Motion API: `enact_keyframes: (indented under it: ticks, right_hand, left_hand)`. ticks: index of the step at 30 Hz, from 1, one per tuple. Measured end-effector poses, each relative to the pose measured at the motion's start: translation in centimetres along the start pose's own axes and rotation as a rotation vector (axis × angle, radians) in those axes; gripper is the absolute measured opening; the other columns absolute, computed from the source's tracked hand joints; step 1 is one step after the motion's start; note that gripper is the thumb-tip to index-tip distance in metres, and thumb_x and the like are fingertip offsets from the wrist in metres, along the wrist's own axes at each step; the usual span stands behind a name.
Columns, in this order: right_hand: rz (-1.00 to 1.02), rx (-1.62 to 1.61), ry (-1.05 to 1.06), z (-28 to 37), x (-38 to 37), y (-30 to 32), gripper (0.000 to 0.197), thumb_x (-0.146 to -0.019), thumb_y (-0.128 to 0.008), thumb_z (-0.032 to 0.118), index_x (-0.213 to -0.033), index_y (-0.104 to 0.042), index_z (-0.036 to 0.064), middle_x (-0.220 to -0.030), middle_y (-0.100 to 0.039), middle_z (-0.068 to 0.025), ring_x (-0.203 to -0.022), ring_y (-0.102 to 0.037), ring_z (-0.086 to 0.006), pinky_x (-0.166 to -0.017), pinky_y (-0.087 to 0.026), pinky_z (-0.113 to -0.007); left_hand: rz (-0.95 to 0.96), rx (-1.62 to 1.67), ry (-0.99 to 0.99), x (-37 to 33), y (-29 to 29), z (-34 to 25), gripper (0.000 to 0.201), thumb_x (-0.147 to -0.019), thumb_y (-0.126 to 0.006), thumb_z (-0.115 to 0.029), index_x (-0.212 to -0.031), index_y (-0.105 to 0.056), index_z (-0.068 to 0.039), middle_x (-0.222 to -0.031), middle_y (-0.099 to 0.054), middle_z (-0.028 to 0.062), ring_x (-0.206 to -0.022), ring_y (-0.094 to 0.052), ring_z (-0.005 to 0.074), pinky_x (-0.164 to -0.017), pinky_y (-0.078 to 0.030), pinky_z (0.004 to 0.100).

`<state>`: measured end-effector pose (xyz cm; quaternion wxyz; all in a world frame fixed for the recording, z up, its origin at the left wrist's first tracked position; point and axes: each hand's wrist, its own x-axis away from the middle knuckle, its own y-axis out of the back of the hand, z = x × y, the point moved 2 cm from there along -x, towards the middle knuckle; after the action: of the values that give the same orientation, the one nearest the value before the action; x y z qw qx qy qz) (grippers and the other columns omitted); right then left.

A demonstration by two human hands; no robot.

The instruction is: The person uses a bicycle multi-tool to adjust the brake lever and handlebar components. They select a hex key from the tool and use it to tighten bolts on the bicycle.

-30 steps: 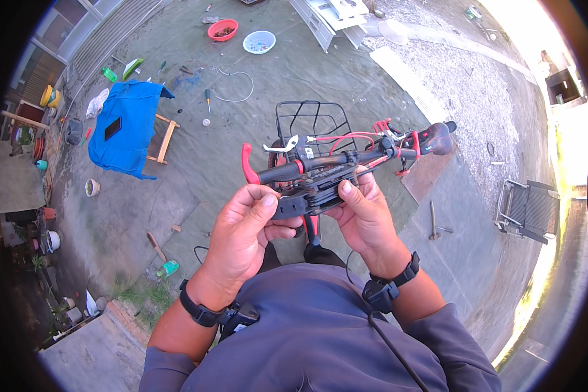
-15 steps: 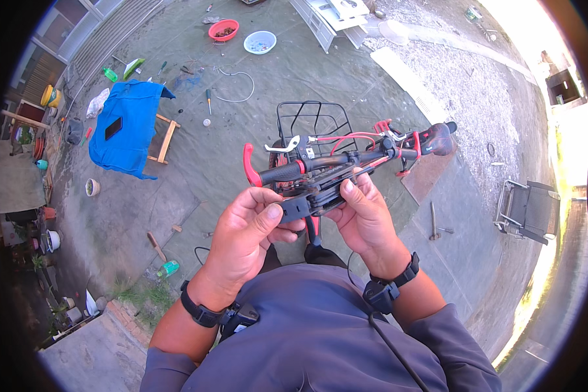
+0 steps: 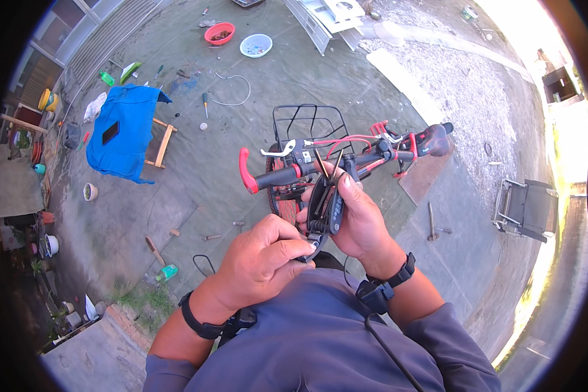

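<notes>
Between my hands is a black folding multi-tool (image 3: 334,214), with two thin pieces sticking up from its far end. My right hand (image 3: 362,225) is closed round the tool's body, thumb lying along its side. My left hand (image 3: 264,253) pinches the tool's near end, where a small metal part shows by the thumb tip. Just beyond the hands stands a bicycle with a black handlebar grip (image 3: 276,178), a red bar end (image 3: 245,171) and a silver brake lever (image 3: 279,151). Its black wire rack (image 3: 310,121) is behind the handlebar, and the hands hide part of the frame.
At the left a blue cloth (image 3: 127,140) covers a wooden-legged stand, with a phone (image 3: 111,133) on top. A red basin (image 3: 219,32) and a pale blue basin (image 3: 256,45) lie far off. A hammer (image 3: 432,222) and a folding chair (image 3: 528,209) are at the right.
The multi-tool has turned from lying crosswise to pointing away from me, and thin pieces now stick out of it. My left hand has shifted nearer and slightly right, onto its near end.
</notes>
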<state>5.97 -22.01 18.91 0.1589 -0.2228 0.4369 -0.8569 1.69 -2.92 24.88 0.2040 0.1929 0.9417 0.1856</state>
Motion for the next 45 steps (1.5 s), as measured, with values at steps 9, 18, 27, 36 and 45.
enact_keyframes:
  ticks: [9,18,27,36,45]
  right_hand:
    - [0.179,0.443,-0.084,1.7,0.5,0.4,0.067,-0.102,-0.061,0.028,-0.157,-0.03,0.0047,-0.131,-0.061,-0.0103,-0.121,-0.058,-0.0201,-0.102,-0.047,-0.038]
    - [0.247,0.278,-0.074,0.2,0.9,-1.1,0.069,-0.103,-0.056,0.02,-0.157,-0.019,-0.0014,-0.155,-0.04,-0.0168,-0.132,-0.052,-0.0283,-0.112,-0.04,-0.041]
    - [0.186,0.366,-0.044,-0.8,1.0,-1.8,0.067,-0.097,-0.06,0.014,-0.153,-0.027,-0.0028,-0.152,-0.042,-0.0226,-0.143,-0.04,-0.0366,-0.118,-0.032,-0.052]
    - [0.247,0.358,-0.003,-1.7,0.6,-2.3,0.061,-0.098,-0.066,0.013,-0.148,-0.035,-0.0021,-0.137,-0.055,-0.0156,-0.129,-0.054,-0.0235,-0.111,-0.041,-0.04]
    - [0.045,0.162,-0.01,-1.0,0.5,-3.0,0.044,-0.099,-0.06,0.007,-0.14,-0.044,0.0011,-0.132,-0.06,-0.0139,-0.118,-0.062,-0.0218,-0.099,-0.052,-0.036]
  left_hand:
    - [0.0,0.06,0.097,0.6,0.2,0.8,0.033,-0.076,-0.081,-0.005,-0.107,-0.069,-0.009,-0.092,-0.062,0.0075,-0.08,-0.065,0.0245,-0.064,-0.053,0.0335]
    - [-0.188,0.089,0.351,0.4,-0.1,2.4,0.071,-0.072,-0.09,-0.031,-0.129,-0.055,-0.005,-0.119,-0.057,0.0083,-0.105,-0.061,0.0187,-0.082,-0.05,0.0317]
    - [-0.249,0.047,0.307,0.4,-0.6,3.0,0.07,-0.078,-0.087,-0.032,-0.133,-0.052,-0.004,-0.127,-0.053,0.0093,-0.115,-0.058,0.0197,-0.092,-0.05,0.034]
    - [-0.228,0.419,0.5,1.0,-1.4,4.0,0.064,-0.089,-0.079,-0.02,-0.139,-0.043,0.0,-0.13,-0.057,0.0121,-0.117,-0.06,0.0193,-0.101,-0.049,0.0363]
    - [-0.084,0.818,0.543,1.1,-2.0,3.6,0.066,-0.097,-0.064,-0.006,-0.152,-0.028,0.001,-0.133,-0.056,0.013,-0.12,-0.058,0.0191,-0.101,-0.049,0.0365]
